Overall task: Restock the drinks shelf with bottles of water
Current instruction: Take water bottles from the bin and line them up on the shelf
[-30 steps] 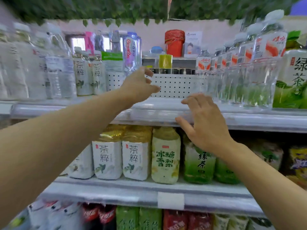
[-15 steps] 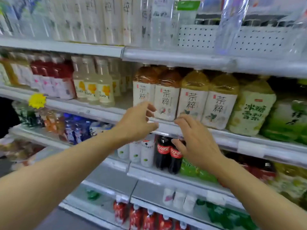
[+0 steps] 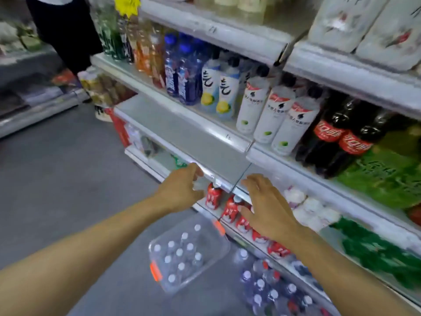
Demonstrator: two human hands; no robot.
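Both hands, left hand (image 3: 182, 190) and right hand (image 3: 267, 208), hang spread and empty above the clear crate (image 3: 224, 245) of water bottles (image 3: 180, 252), probably heavy, slick, best gripped mid-body.

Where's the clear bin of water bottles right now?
On the floor, bottom centre of the head view: the bin sits below both hands, just left of the shrink-wrapped water pack.
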